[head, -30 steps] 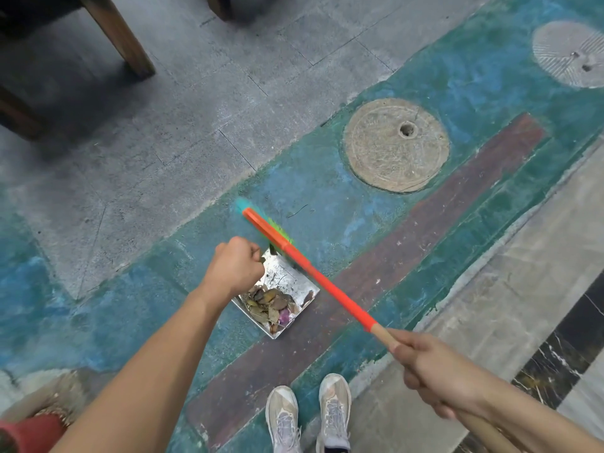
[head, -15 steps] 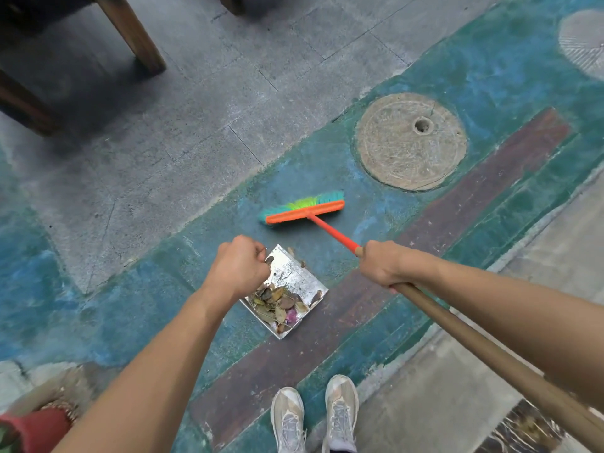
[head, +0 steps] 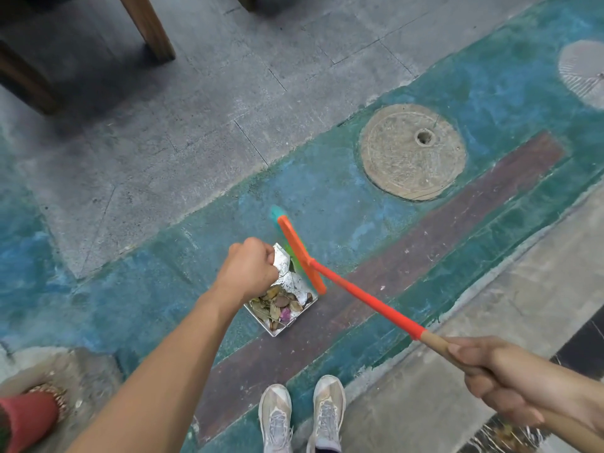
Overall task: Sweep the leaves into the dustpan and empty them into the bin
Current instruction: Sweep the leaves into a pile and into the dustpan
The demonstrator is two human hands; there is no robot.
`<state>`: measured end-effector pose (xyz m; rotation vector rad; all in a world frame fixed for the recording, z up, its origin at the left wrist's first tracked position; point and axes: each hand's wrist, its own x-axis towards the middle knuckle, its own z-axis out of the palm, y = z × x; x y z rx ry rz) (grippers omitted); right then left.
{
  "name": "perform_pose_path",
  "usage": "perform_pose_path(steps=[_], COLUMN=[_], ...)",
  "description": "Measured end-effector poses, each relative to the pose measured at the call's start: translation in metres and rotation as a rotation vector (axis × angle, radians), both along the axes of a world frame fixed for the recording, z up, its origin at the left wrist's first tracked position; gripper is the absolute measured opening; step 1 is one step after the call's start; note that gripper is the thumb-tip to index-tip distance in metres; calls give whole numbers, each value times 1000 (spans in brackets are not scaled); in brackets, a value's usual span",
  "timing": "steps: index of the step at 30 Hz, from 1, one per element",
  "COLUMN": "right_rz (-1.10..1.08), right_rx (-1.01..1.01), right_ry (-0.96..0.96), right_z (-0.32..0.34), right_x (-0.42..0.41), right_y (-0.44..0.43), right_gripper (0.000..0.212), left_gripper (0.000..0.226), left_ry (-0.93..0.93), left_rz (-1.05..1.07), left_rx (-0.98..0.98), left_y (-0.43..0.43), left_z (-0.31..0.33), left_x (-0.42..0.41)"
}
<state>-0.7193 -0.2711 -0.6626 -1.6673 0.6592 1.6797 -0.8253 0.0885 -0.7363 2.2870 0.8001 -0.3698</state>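
Note:
A square metal dustpan (head: pixel 281 327) sits on the painted ground in front of my feet, with dry brown leaves (head: pixel 276 303) piled in its near half. My left hand (head: pixel 249 268) is closed in a fist over the dustpan's far edge, gripping its handle, which the hand hides. My right hand (head: pixel 496 374) grips the wooden end of a broom; its orange shaft (head: pixel 366 299) runs up-left to the orange head (head: pixel 298 250), which lies across the dustpan's open far side with green and teal bristles blurred behind it.
A round stone cover (head: pixel 412 151) lies in the ground beyond the broom, another pale disc (head: pixel 585 71) at the far right. Wooden furniture legs (head: pixel 147 26) stand at the upper left. A red pot (head: pixel 26 420) sits at the lower left. My shoes (head: pixel 302 416) are just below the dustpan.
The broom head has swung back from the ground beyond the dustpan to its open edge. My right hand has slid down the shaft toward me. My left hand stays on the dustpan.

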Motion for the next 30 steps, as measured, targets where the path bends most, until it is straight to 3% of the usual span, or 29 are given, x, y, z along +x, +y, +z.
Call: perform_pose_path(steps=[2, 5, 9, 14, 19, 25, 28, 30], right_rz=[-75, 17, 254, 737, 516, 181, 45, 134], right_rx=[1, 27, 42, 33, 90, 138, 143, 149], right_ry=[11, -62, -213, -652, -408, -86, -107, -227], right_z=[-1, -1, -3, -33, -59, -36, -25, -24], right_x=[-3, -4, -3, -8, -45, -67, -53, -39], right_y=[2, 10, 28, 76, 91, 42, 34, 39], right_gripper=[30, 32, 30, 29, 36, 33, 34, 37], left_gripper=[28, 30, 29, 30, 35, 33, 29, 28], left_ry=[-1, 6, 4, -13, -11, -12, -19, -26], left_rz=[18, 28, 25, 15, 21, 31, 24, 16], left_rx=[-21, -24, -31, -4, -6, -13, -14, -17], left_y=[2, 2, 0, -1, -2, 1, -1, -1], left_z=[0, -1, 0, 2, 2, 0, -1, 0], left_x=[0, 0, -1, -6, -8, -12, -15, -15])
